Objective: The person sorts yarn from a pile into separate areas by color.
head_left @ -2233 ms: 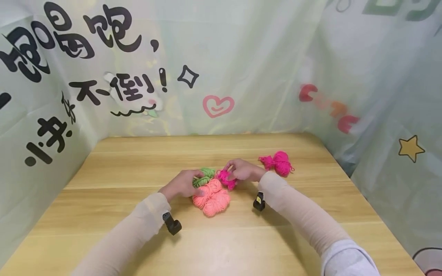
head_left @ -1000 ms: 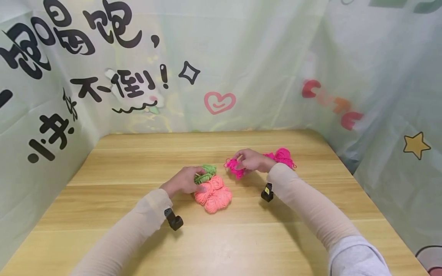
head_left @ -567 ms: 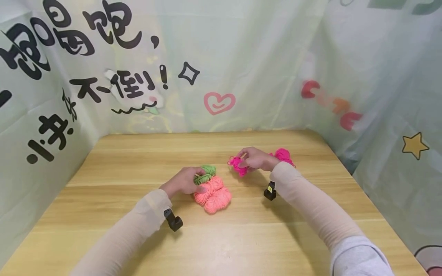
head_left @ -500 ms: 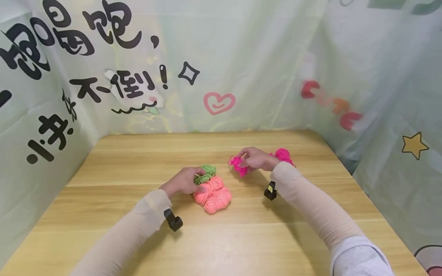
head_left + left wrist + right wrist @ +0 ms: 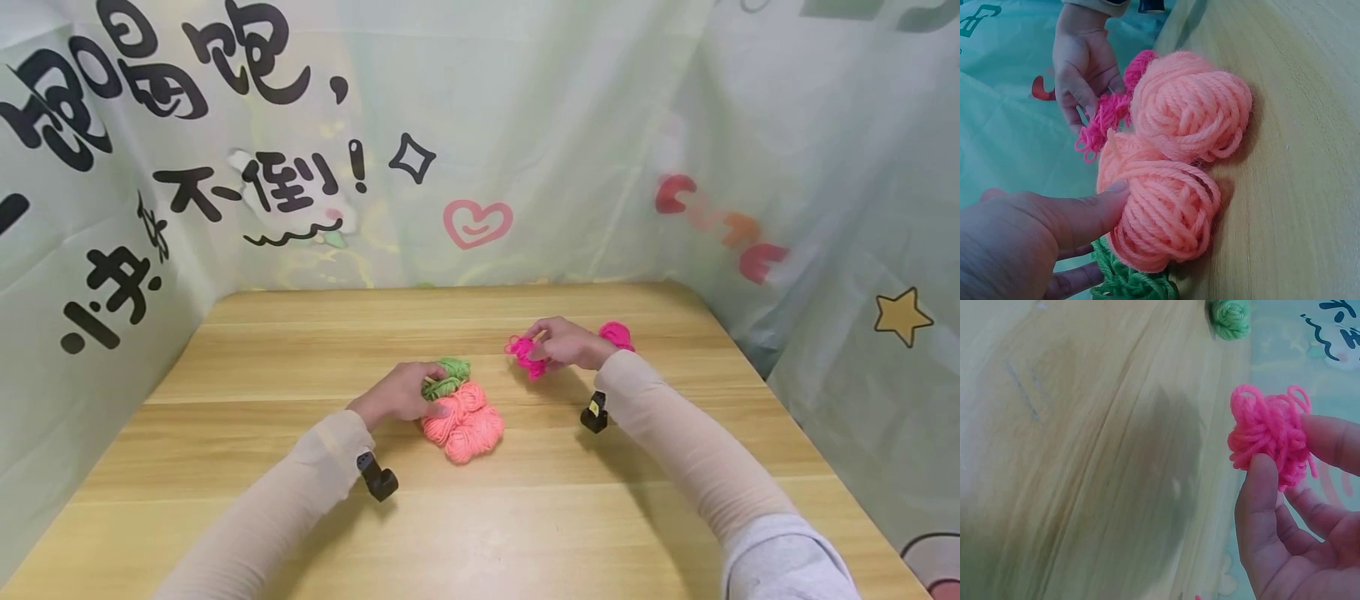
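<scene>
My right hand (image 5: 570,343) pinches a small hot-pink yarn bundle (image 5: 1269,434) between thumb and fingertips. Loose loops stick out of the bundle, and in the right wrist view it is held up off the wood. Left of it, my left hand (image 5: 403,392) lies against a cluster of yarn. Its thumb (image 5: 1094,209) presses on a coral yarn bundle (image 5: 1166,215), while the fingers reach round the green yarn (image 5: 447,377) beside it. A second coral lobe (image 5: 1194,106) adjoins the first. Behind my right wrist, another hot-pink yarn ball (image 5: 617,335) is partly hidden.
A wooden table (image 5: 300,333) carries everything. Printed cloth (image 5: 570,167) hangs along its back and sides. A black wrist camera mount (image 5: 377,477) juts below the left cuff, another mount (image 5: 595,412) below the right one.
My right hand has carried the small pink bundle away from the coral and green cluster, to the right and back, now covering part of the other pink yarn. The left hand stays in place.
</scene>
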`<state>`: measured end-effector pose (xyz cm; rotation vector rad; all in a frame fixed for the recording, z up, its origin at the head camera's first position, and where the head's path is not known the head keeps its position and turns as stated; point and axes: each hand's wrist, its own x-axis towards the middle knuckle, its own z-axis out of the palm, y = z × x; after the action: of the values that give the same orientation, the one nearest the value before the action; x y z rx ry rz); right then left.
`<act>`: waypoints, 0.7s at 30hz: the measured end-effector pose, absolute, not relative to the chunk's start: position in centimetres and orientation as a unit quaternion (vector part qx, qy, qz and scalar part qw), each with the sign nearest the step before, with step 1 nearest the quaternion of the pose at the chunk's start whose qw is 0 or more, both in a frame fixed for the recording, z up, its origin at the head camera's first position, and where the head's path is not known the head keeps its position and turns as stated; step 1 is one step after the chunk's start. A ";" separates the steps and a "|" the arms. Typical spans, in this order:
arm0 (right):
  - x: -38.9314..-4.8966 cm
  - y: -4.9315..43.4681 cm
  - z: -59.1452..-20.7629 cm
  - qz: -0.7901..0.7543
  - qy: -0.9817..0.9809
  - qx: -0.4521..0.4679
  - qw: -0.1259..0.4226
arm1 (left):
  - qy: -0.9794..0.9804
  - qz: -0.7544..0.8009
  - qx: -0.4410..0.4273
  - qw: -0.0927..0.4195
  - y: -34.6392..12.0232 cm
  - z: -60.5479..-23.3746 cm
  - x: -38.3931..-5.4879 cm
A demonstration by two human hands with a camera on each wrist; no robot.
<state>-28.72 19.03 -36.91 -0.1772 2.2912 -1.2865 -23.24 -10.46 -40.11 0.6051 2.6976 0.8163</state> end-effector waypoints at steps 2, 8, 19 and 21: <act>-28.8 19.2 -37.0 -0.472 0.843 -0.061 0.250 | 0.928 0.282 0.208 0.130 -10.4 -40.1 -23.3; -28.9 19.8 -37.1 -0.481 0.839 -0.062 0.248 | 0.928 0.281 0.207 0.130 -10.5 -40.2 -23.3; -29.2 20.8 -37.4 -0.481 0.846 -0.051 0.226 | 0.928 0.284 0.200 0.134 -10.4 -40.1 -23.2; -29.2 20.9 -37.4 -0.481 0.847 -0.050 0.221 | 0.928 0.284 0.200 0.134 -10.4 -40.1 -23.2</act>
<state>-29.19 20.92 -37.39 -0.1383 2.3409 -1.3305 -23.22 -10.43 -40.12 0.5786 2.6906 0.8221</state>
